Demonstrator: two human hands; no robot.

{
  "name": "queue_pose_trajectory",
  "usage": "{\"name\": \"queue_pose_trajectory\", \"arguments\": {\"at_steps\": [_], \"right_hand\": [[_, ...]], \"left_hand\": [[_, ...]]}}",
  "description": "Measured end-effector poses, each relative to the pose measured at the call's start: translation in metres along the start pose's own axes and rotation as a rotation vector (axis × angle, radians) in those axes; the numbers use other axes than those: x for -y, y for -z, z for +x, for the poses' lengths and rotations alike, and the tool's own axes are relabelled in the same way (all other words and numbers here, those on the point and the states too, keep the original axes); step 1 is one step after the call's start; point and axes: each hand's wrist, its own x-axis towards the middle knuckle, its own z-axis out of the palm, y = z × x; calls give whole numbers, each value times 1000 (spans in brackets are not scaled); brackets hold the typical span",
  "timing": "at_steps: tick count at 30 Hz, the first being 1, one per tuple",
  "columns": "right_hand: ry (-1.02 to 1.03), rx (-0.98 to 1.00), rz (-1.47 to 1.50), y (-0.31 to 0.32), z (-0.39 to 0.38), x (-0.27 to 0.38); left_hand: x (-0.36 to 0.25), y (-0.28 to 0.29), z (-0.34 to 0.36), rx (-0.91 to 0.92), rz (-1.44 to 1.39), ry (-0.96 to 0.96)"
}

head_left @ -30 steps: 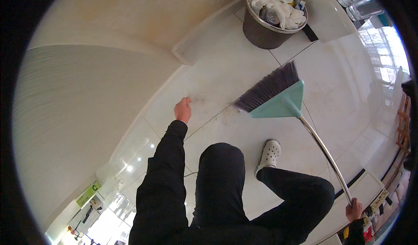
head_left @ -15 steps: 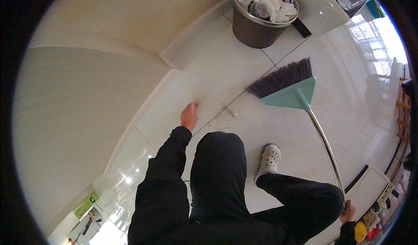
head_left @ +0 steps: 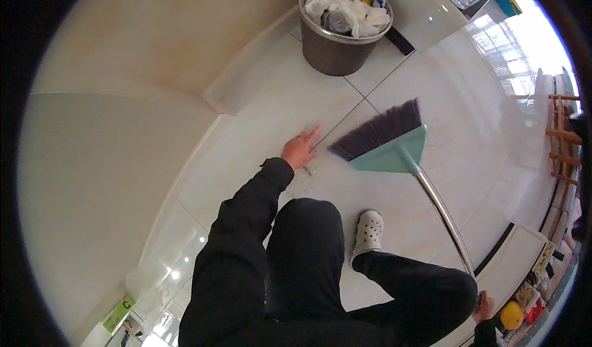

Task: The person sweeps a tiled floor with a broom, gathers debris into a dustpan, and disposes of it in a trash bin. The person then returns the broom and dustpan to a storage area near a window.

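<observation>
My left hand [head_left: 300, 150] reaches down to the pale tiled floor, fingers stretched out and apart, with nothing seen in it. Close under its wrist lies a small scatter of dust and debris [head_left: 310, 172], partly hidden by the hand and sleeve. Just right of my fingers is a broom [head_left: 398, 151] with dark bristles, a mint-green head and a shiny metal handle. The handle slants down to the lower right, where my right hand [head_left: 484, 307] is closed around its lower visible end beside my knee.
A dark bin [head_left: 336, 51] heaped with crumpled tissues stands at the back, next to a white cabinet side. Walls bound the left. My foot in a white clog [head_left: 369, 231] is below the broom head. Wooden furniture [head_left: 562, 137] and a yellow round thing [head_left: 512, 315] line the right.
My left hand has moved right and forward, from curled fingers to stretched ones, now beside the debris. The view has shifted slightly; the right hand still holds the broom.
</observation>
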Motion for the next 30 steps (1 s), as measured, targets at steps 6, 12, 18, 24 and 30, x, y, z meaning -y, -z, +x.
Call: {"name": "queue_pose_trajectory", "arguments": {"at_steps": [6, 12, 18, 24, 30], "right_hand": [[-261, 164, 178, 5, -11, 18], [-305, 62, 190, -1, -14, 30], [-288, -39, 271, -22, -10, 32], [-368, -67, 295, -39, 4, 42], [-266, -138, 392, -41, 8, 45]], "left_hand": [[-6, -21, 31, 38, 51, -93], [0, -14, 9, 66, -86, -77], [59, 65, -58, -149, -126, 89], [117, 123, -168, -224, -97, 378], [67, 151, -190, -232, -252, 521]]}}
